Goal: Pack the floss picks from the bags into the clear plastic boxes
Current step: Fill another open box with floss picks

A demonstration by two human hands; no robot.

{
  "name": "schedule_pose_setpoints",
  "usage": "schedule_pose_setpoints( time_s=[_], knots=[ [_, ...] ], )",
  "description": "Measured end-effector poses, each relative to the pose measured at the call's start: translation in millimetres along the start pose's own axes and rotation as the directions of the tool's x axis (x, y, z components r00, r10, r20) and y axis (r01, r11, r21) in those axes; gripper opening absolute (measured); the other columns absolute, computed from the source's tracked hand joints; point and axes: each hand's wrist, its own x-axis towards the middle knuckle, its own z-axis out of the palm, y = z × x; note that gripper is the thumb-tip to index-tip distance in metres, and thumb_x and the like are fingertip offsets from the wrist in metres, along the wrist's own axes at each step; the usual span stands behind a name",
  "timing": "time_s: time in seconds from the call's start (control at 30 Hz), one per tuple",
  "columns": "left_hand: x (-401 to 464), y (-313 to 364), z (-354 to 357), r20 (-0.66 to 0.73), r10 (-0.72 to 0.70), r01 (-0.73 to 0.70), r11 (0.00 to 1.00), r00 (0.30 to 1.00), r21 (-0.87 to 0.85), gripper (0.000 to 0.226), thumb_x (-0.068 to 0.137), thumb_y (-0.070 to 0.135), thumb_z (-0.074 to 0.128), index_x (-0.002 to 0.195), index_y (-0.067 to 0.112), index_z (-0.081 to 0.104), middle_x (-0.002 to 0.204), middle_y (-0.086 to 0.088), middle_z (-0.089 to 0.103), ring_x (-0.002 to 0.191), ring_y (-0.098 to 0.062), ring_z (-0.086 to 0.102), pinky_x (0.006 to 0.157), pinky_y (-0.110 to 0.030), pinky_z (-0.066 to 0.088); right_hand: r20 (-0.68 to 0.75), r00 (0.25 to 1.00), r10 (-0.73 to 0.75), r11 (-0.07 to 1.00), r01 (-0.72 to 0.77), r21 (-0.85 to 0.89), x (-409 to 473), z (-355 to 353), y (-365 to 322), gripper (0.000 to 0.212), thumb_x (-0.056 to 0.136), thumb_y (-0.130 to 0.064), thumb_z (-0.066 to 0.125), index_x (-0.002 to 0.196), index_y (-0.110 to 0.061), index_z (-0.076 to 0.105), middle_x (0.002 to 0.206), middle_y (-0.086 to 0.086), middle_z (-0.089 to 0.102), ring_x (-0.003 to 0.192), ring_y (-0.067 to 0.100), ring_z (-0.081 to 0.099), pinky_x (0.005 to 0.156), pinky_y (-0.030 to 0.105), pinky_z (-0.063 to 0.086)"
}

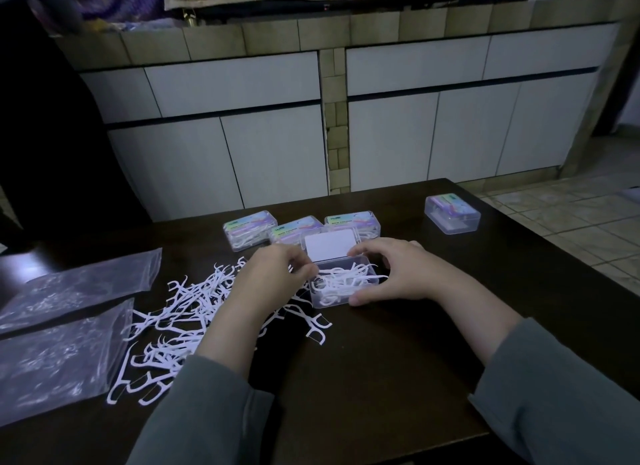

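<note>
An open clear plastic box [341,296] stands mid-table, its lid [329,245] tipped up behind it, with white floss picks inside. My right hand [394,274] curls round the box's right end, thumb on the front corner. My left hand [273,274] is at the box's left rim, its curled fingertips over the picks; whether it pinches one I cannot tell. A loose heap of white floss picks [180,312] spreads over the table to the left. Two flat clear bags [59,357] [86,284] lie at the far left.
Three closed, filled boxes [249,231] [294,231] [353,222] stand in a row behind the open one. Another closed clear box [452,212] stands apart at the back right. The dark table [381,378] ends near white cabinet doors; tiled floor lies to the right.
</note>
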Motion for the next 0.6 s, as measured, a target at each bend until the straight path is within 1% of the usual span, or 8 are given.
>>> schedule_pose_setpoints(
  time_s=[0.13,0.23,0.27,0.37,0.43,0.53,0.57,0.6],
  knots=[
    [2,-3,-3,-0.090,-0.043,0.043,0.999,0.995,-0.004,0.011,0.093,0.037,0.060,0.091,0.028,0.066,0.092,0.007,0.066,0.083,-0.009,0.057,0.067,-0.029,0.046,0.011,1.000,-0.008,1.000,0.008,-0.004,1,1,1,0.078,0.066,-0.068,0.073,0.135,-0.048,0.042,0.148,-0.016,0.038,0.134,0.019,0.031,0.099,0.035,0.033],
    [0,4,-1,-0.172,-0.001,-0.003,1.000,0.985,-0.020,0.013,0.092,0.038,0.060,0.093,0.027,0.068,0.093,0.009,0.066,0.084,-0.008,0.057,0.067,-0.028,0.045,0.015,1.000,-0.015,1.000,0.015,0.002,3,2,2,0.079,0.064,-0.071,0.072,0.134,-0.049,0.042,0.148,-0.015,0.038,0.135,0.020,0.031,0.103,0.037,0.032],
    [-1,8,0,-0.164,0.025,-0.025,1.000,0.986,-0.003,0.013,0.092,0.038,0.061,0.093,0.028,0.069,0.093,0.010,0.065,0.084,-0.008,0.057,0.067,-0.027,0.044,0.016,1.000,-0.016,1.000,0.016,0.002,2,2,1,0.079,0.065,-0.070,0.072,0.134,-0.048,0.042,0.148,-0.015,0.038,0.135,0.020,0.031,0.103,0.038,0.032],
    [-2,18,5,-0.061,0.081,-0.071,0.986,0.995,0.149,0.017,0.090,0.040,0.062,0.097,0.029,0.073,0.092,0.008,0.061,0.084,-0.010,0.055,0.066,-0.025,0.040,0.016,1.000,-0.025,1.000,0.025,0.005,1,2,-3,0.078,0.069,-0.066,0.072,0.137,-0.045,0.041,0.148,-0.013,0.039,0.134,0.018,0.031,0.105,0.038,0.031],
    [-2,20,6,-0.055,0.096,-0.085,0.980,0.994,0.179,0.019,0.091,0.040,0.061,0.099,0.029,0.075,0.095,0.007,0.059,0.086,-0.012,0.055,0.068,-0.026,0.041,0.019,0.999,-0.036,0.999,0.036,0.001,-1,1,-4,0.078,0.070,-0.064,0.072,0.138,-0.043,0.041,0.149,-0.013,0.038,0.135,0.017,0.031,0.106,0.037,0.029],
    [-3,22,6,-0.198,0.176,-0.163,0.983,0.964,0.081,0.016,0.091,0.039,0.061,0.099,0.032,0.073,0.098,0.011,0.059,0.093,-0.010,0.053,0.072,-0.028,0.043,0.037,0.998,-0.053,0.998,0.052,0.023,-3,-1,-2,0.080,0.069,-0.062,0.075,0.138,-0.044,0.040,0.149,-0.016,0.037,0.135,0.015,0.032,0.104,0.035,0.028],
    [-4,24,7,-0.216,0.222,-0.216,0.975,0.951,0.051,0.015,0.091,0.039,0.061,0.099,0.033,0.072,0.098,0.012,0.059,0.094,-0.008,0.051,0.075,-0.028,0.044,0.052,0.997,-0.057,0.998,0.055,0.037,-2,-2,0,0.081,0.068,-0.061,0.076,0.139,-0.045,0.040,0.148,-0.016,0.037,0.134,0.014,0.033,0.106,0.035,0.029],
    [-5,28,8,-0.196,0.274,-0.273,0.962,0.942,0.034,0.015,0.090,0.039,0.062,0.101,0.034,0.072,0.098,0.013,0.059,0.096,-0.007,0.050,0.077,-0.028,0.045,0.069,0.996,-0.062,0.997,0.058,0.058,-2,-3,1,0.083,0.066,-0.060,0.078,0.138,-0.045,0.040,0.147,-0.017,0.038,0.132,0.013,0.035,0.108,0.037,0.030]
  ],
)
